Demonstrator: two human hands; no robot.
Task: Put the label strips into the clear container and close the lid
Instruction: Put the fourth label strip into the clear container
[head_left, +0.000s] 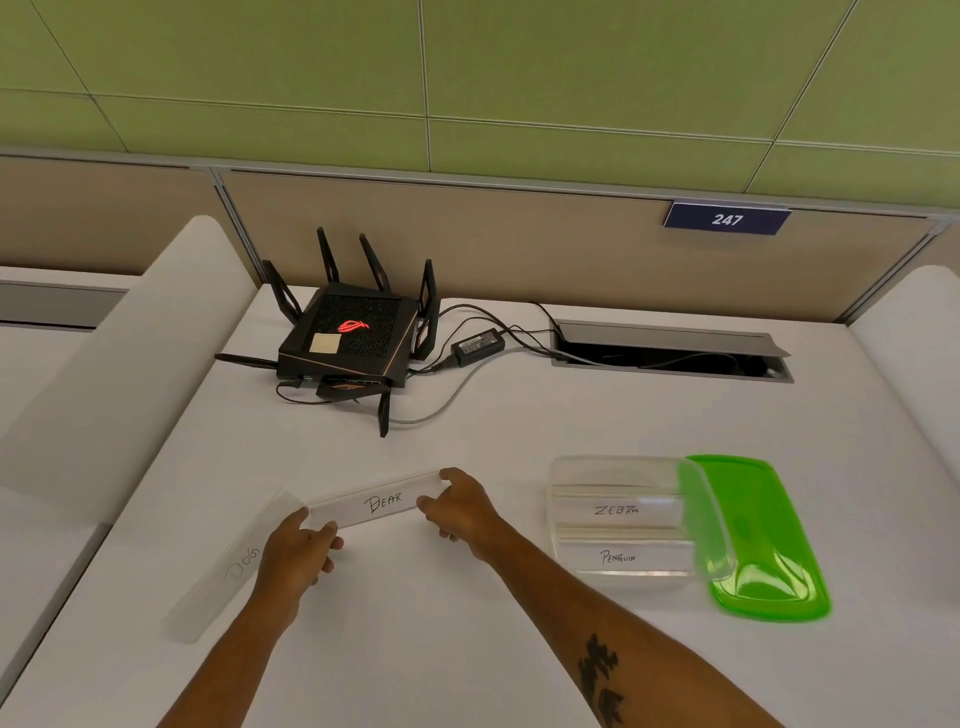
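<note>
A white label strip marked BEAR (376, 503) is held just above the white desk by both ends. My left hand (297, 552) pinches its left end and my right hand (462, 506) grips its right end. A second strip marked DOG (228, 569) lies flat on the desk to the left, partly under my left hand. To the right stands the clear container (563, 473), with two strips inside marked ZEBRA (616, 510) and PENGUIN (618, 557). The green lid (753, 535) leans against the container's right side, off the opening.
A black router (349, 340) with antennas, its power brick (478, 344) and cables sit at the back of the desk. An open cable hatch (670, 351) is set into the desk at the back right. White dividers (119, 364) flank the desk.
</note>
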